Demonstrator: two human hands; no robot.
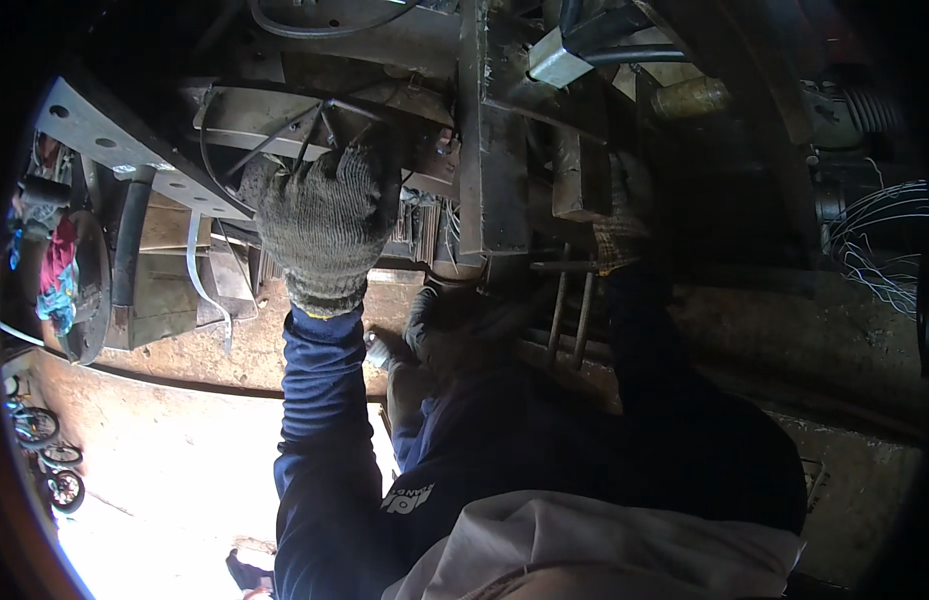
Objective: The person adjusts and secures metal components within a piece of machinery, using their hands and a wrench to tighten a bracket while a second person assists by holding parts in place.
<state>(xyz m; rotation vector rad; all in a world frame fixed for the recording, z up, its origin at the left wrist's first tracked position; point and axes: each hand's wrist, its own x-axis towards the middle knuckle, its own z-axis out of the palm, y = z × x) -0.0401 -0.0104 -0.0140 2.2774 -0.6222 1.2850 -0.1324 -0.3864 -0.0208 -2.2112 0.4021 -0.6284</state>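
Observation:
My left hand (323, 228), in a grey knit work glove, is raised at the steel workbench or frame, left of centre. Its fingers curl over toward the far side, and a thin dark metal rod (307, 140) comes out from among them. What the fingertips touch is hidden behind the knuckles. In deep shadow, my right hand (623, 215), in a similar glove with a yellow edge at the cuff, is beside a square steel bar (582, 180). Its fingers cannot be made out. Between my hands stands an upright steel plate (493, 180).
A perforated steel beam (115, 140) slants in from the left, with a round metal disc (90, 290) below it. Dark cables (625, 55) run overhead on the right. Loose white wires (880, 235) spread at the right edge. Bicycles (50, 450) are at the lower left.

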